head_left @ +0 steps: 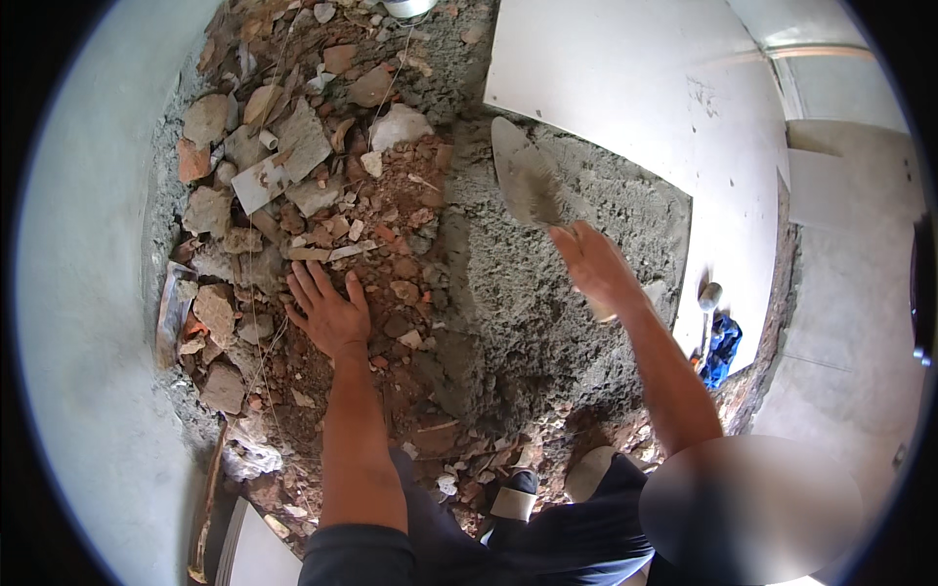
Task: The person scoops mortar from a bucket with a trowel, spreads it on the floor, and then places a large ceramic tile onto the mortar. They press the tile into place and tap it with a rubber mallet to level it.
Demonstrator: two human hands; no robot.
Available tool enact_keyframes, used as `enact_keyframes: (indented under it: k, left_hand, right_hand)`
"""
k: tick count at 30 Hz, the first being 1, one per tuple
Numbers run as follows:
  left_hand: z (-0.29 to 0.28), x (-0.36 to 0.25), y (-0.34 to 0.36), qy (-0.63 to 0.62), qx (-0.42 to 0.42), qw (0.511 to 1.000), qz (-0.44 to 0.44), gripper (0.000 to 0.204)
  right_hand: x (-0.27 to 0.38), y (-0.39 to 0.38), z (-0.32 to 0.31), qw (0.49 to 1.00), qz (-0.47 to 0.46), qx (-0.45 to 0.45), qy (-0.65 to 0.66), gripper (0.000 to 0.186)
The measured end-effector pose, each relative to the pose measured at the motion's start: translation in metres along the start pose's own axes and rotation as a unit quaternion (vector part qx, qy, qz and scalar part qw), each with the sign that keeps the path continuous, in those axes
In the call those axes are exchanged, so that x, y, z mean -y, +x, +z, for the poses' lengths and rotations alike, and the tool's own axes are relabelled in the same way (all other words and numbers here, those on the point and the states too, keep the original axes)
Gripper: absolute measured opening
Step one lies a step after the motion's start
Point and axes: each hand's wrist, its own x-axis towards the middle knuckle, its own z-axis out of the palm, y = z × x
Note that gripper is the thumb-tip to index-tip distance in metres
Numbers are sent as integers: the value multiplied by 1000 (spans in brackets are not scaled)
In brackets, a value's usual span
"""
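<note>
My right hand (604, 266) is closed around the handle of a trowel (524, 174). Its pointed, mortar-smeared blade lies over a bed of rough grey mortar (547, 313), tip toward the far side, close to the near corner of a large white tile (616, 88). A bit of the pale handle shows below my fist. With fingers spread, my left hand (334, 314) rests on the broken rubble (391, 264) left of the mortar and holds nothing. Just beyond its fingertips lies a thin strip of debris (337, 251).
On the laid tiles at right are a mallet (709, 298) and a crumpled blue item (723, 350). Stone chunks (223, 313) crowd the left, beside a pale wall (93, 293). Thin strings cross the rubble. A white container (408, 7) stands at the far edge. My feet are at the near side.
</note>
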Motion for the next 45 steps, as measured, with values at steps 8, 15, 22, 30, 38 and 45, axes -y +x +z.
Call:
enact_keyframes:
  k: [8, 15, 22, 30, 38, 45]
  left_hand:
    - [0, 1, -1, 0, 11, 1000, -1, 67]
    - [-3, -1, 0, 0, 15, 1000, -3, 68]
    - [-4, 0, 0, 5, 18, 1000, -2, 68]
    - [-1, 0, -1, -19, 10, 1000, 2, 66]
    - [-1, 1, -1, -12, 6, 1000, 5, 67]
    - [0, 0, -1, -6, -19, 1000, 11, 67]
  right_hand:
    - [20, 47, -24, 949, -4, -59, -308, 51]
    - [70, 36, -53, 983, 59, 36, -172, 47]
    - [90, 22, -81, 995, 63, 47, -67, 47]
    - [18, 48, -91, 994, 105, 19, -33, 40]
    - [11, 30, -89, 994, 79, -3, -81, 49]
    - [-33, 49, -85, 995, 80, -10, -63, 52]
